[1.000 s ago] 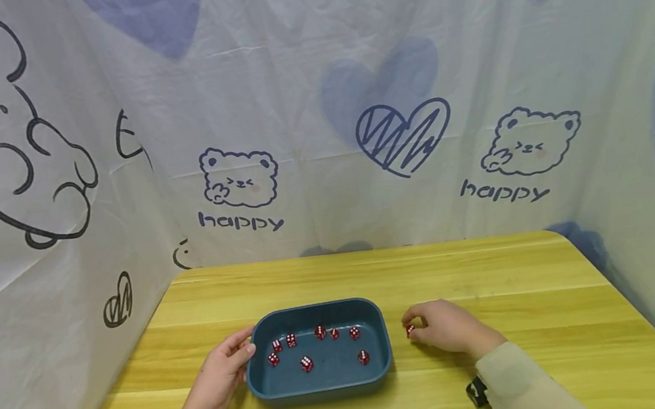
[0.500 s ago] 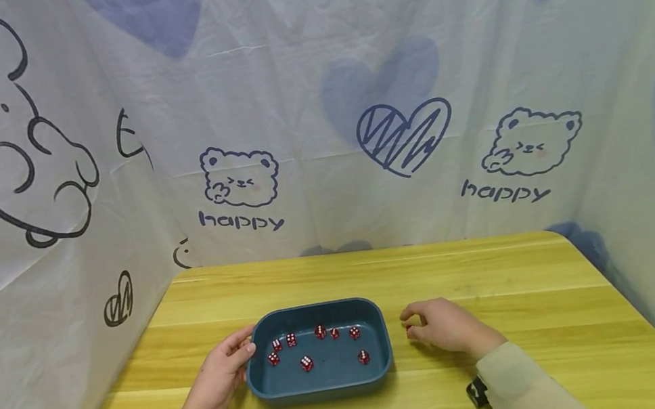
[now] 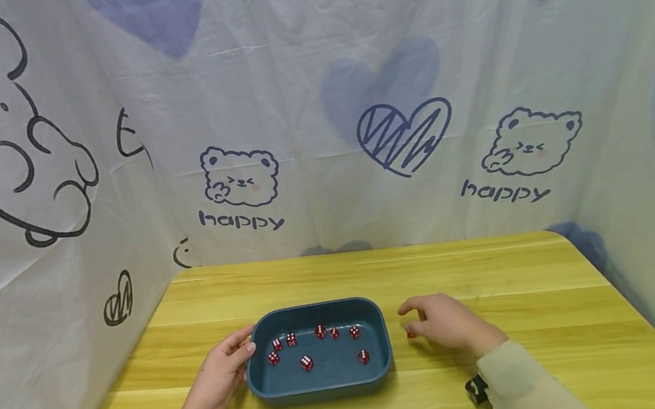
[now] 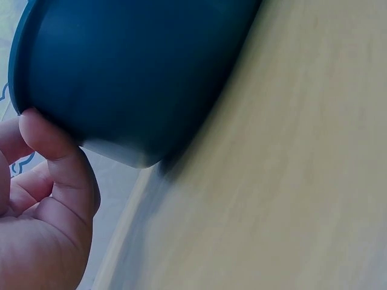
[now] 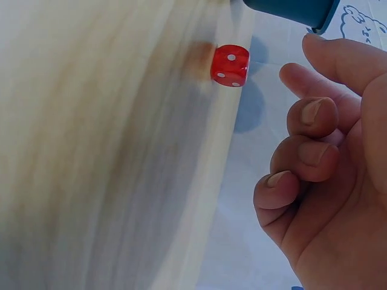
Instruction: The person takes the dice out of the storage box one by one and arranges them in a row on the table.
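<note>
A dark teal rectangular tub [image 3: 336, 375] stands on the table, with several red dice [image 3: 307, 363] with white pips spread over its floor. My left hand [image 3: 221, 376] holds the tub's left end, thumb at the rim and fingers along the outside wall. To the right of the tub, my right hand [image 3: 451, 323] hovers with thumb and index finger apart. A single red die [image 5: 230, 65] lies on the table just off those fingertips; in the head view the thumb partly covers it. The other right fingers are bent and hold nothing.
The yellow wood-grain table [image 3: 536, 302] carries the tub and the lone die. A white curtain [image 3: 302, 98] with hearts and bears hangs behind and at both sides. Each wrist wears a small black device, such as the right strap [image 3: 476, 391].
A second ago the right thumb and fingers were around the die. Now they have parted from it and lifted slightly, and it sits below the thumb. The left hand and tub stay put.
</note>
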The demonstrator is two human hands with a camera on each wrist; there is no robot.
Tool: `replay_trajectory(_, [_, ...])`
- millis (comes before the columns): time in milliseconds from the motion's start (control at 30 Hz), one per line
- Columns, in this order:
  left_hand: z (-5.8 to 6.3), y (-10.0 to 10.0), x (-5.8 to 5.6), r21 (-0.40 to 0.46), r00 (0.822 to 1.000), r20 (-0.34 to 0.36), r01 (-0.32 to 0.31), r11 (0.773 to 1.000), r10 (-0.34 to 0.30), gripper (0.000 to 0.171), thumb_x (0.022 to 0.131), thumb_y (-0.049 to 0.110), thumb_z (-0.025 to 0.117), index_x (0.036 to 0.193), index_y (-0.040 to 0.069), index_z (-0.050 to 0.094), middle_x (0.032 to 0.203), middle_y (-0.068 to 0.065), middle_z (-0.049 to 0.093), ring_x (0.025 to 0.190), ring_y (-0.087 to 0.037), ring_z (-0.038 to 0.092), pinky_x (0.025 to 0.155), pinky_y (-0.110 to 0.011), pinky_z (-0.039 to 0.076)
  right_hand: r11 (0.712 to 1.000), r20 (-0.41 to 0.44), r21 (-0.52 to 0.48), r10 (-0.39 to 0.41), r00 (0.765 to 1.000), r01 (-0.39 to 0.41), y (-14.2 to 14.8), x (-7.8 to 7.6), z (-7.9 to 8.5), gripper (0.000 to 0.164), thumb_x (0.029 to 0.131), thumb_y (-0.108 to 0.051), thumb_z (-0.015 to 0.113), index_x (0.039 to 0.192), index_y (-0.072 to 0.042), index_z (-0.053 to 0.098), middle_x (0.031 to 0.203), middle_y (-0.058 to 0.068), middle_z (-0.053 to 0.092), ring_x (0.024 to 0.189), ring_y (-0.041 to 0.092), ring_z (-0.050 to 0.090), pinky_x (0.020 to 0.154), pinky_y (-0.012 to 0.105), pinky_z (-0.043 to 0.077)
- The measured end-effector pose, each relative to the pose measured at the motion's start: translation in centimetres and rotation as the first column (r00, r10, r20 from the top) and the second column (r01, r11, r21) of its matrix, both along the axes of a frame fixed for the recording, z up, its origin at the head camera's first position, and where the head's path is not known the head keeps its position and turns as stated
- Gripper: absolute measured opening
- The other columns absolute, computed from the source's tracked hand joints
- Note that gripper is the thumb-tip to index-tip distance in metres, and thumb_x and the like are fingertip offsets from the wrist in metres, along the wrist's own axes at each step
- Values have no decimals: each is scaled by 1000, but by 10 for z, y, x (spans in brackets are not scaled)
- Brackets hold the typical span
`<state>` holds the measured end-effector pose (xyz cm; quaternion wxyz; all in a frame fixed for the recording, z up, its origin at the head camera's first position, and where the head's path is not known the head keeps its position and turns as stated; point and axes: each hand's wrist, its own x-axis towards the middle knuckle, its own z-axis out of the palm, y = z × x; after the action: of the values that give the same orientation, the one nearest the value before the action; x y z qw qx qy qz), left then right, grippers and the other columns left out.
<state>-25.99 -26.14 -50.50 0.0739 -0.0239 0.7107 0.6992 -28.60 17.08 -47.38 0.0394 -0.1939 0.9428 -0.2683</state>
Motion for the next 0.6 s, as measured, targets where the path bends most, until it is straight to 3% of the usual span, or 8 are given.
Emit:
replay_trajectory(167, [0, 0, 0, 1, 1000, -4, -4, 1000, 4, 47, 105, 13, 56, 150, 4, 46, 115, -14, 54, 76, -16, 51, 63, -24, 47, 1000, 16, -10, -12, 1000, 13, -1, 0, 3, 31, 97, -28, 70, 125, -15, 70, 70, -7, 62, 57, 14, 48, 54, 32, 41])
replay_trajectory(367, [0, 1, 1, 36, 1000, -11, -2, 999, 3, 47, 104, 9, 56, 149, 1, 46, 112, -12, 57, 76, -14, 54, 63, -23, 48, 1000, -4, 3, -23, 1000, 23, -3, 0, 7, 31, 96, -29, 71, 124, -17, 71, 67, -3, 53, 57, 14, 48, 54, 32, 41])
replay_trajectory(600, [-1, 1, 0, 35, 1000, -16, 0, 999, 0, 47, 105, 10, 55, 150, 0, 45, 111, -11, 57, 75, -14, 53, 62, -22, 47, 1000, -14, 3, -23, 1000, 23, -7, 1, 13, 30, 96, -27, 71, 125, -19, 70, 69, -2, 52, 58, 14, 47, 53, 31, 39])
